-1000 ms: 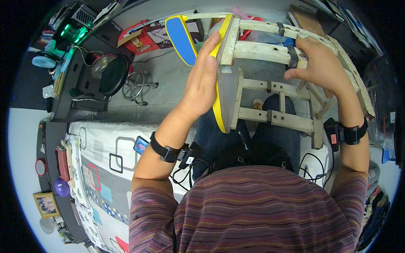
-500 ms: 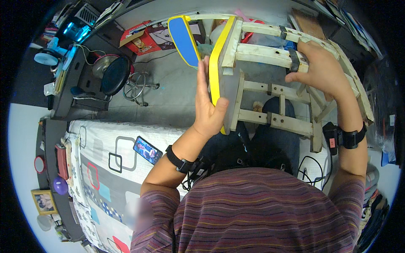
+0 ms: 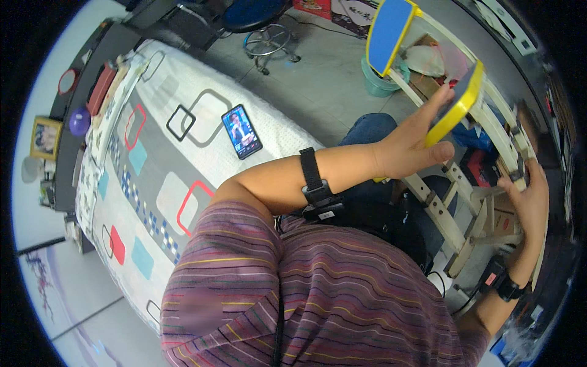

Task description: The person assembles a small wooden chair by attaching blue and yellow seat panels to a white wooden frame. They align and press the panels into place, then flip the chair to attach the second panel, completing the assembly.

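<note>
A folding stepladder [image 3: 471,85] with off-white metal legs and blue, yellow-rimmed steps is held tilted over my legs at the right. My left hand [image 3: 403,147] grips the rim of its nearer step, fingers stretched along one face and thumb on the other side. Around the off-white leg bars farther right, my right hand [image 3: 531,199] is closed, with part of its hold hidden. The other blue step [image 3: 390,33] sticks out at the far end, away from both hands. Black straps circle both of my forearms.
On my left is a bed [image 3: 214,67] with a patterned cover, and a lit phone [image 3: 242,131] lies on it. A round black stool [image 3: 254,13] stands beyond. A green bin [image 3: 374,79] sits on the floor behind the stepladder. Dark furniture closes in at the right.
My view has turned to the right, so the bed fills more of it. The stepladder now appears farther right and tilted, with both hands still on it.
</note>
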`<state>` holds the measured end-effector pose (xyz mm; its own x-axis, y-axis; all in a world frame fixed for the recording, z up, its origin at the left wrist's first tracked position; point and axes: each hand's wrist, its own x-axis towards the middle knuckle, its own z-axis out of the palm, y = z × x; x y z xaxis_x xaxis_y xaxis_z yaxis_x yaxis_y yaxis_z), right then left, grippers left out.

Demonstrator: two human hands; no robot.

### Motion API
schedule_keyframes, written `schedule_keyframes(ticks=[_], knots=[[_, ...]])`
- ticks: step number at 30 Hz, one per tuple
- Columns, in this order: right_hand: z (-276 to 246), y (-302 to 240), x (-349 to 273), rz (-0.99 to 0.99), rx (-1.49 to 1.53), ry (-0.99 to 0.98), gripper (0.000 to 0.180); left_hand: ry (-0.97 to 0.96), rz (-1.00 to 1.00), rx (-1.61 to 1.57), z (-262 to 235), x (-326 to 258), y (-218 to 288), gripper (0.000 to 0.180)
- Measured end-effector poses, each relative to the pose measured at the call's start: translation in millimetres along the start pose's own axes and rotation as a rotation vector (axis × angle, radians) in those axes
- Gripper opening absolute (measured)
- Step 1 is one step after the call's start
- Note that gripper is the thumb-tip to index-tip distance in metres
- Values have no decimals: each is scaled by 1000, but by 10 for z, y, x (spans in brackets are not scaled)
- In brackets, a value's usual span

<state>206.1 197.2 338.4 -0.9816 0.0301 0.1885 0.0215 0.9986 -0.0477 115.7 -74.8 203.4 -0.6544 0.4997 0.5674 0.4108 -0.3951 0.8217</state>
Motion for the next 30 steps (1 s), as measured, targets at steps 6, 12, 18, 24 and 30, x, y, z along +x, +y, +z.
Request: schedule_keyframes(ticks=[6,12,18,24,30], knots=[[-75,-22,-40,-23,6,11,72,-123,-249,-174,-121,15,-35,78],[-92,-3,-66,-50,96,26,65,-14,-308,-403,-231,68,-136,83],[-89,51,-87,19,5,-17,60,-59,-171,-32,-237,-27,-51,70],[-29,100,-1,25,101,-85,56,64,34,246,109,-46,88,79],[19,194,68,6,53,-93,53,54,31,182,75,22,88,76]])
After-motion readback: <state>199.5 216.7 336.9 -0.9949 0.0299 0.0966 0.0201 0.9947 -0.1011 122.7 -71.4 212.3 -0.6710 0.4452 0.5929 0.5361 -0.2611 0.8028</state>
